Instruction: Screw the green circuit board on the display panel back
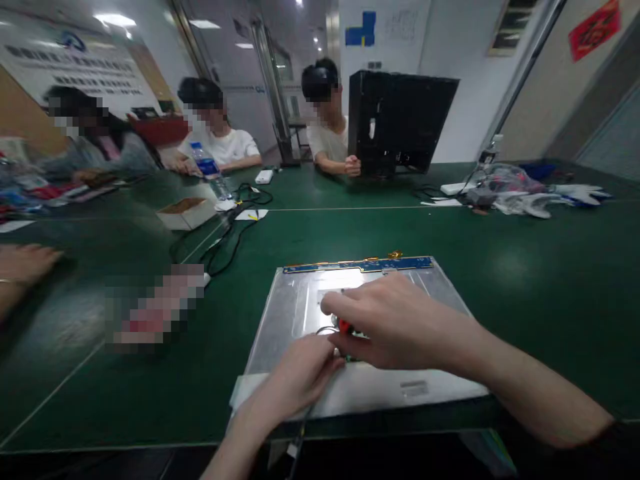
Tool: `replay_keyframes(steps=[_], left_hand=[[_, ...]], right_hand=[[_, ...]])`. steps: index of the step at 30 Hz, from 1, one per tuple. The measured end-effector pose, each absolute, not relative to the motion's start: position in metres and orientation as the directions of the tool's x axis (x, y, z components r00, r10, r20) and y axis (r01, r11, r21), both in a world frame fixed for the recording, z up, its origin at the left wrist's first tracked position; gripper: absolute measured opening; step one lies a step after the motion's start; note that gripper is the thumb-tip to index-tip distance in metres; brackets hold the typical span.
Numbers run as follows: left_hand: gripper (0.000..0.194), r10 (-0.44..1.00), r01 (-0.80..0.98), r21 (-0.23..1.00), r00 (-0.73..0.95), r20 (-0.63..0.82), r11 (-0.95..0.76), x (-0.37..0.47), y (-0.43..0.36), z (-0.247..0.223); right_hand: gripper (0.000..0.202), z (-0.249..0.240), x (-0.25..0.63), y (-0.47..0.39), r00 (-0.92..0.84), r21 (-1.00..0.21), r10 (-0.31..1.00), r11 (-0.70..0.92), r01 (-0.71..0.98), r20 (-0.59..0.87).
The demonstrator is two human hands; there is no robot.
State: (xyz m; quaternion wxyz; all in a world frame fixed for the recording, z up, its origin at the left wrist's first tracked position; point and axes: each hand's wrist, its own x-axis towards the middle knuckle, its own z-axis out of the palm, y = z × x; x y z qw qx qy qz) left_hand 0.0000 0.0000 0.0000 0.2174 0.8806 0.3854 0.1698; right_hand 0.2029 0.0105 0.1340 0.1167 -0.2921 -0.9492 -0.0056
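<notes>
A flat silver display panel [287,307] lies on the table in front of me, with a blue circuit strip [357,265] along its far edge. My right hand [395,320] reaches over the panel's middle, fingers curled around a small red object [344,325] whose kind is mostly hidden. Close beside it, my left hand [303,373] is closed in a pinch low over the panel; what its fingertips hold is covered. A bit of green board [353,359] shows beneath my hands. From below my left hand a dark cable [300,433] hangs over the table's front edge.
On the green table [530,293] stand a small open box [186,213], a water bottle [207,167] and black cables [233,237]. Opposite, a person's hand [353,166] holds a large black monitor casing [403,123]. Another person's hand [30,260] rests at left. Gloves [530,203] lie far right.
</notes>
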Motion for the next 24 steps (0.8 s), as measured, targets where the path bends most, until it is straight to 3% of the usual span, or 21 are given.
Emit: replay_keyframes(steps=[13, 24], left_hand=[[0.018, 0.758, 0.572, 0.524, 0.600, 0.256, -0.631, -0.0013, 0.0008, 0.0100], [0.015, 0.754, 0.599, 0.515, 0.638, 0.155, -0.613, 0.0011, -0.0013, 0.0064]], right_hand=[[0.014, 0.1387, 0.1999, 0.0061, -0.793, -0.074, 0.536, 0.838, 0.540, 0.289], [0.015, 0.1356, 0.1993, 0.0073, -0.798, -0.063, 0.560, 0.825, 0.561, 0.225]])
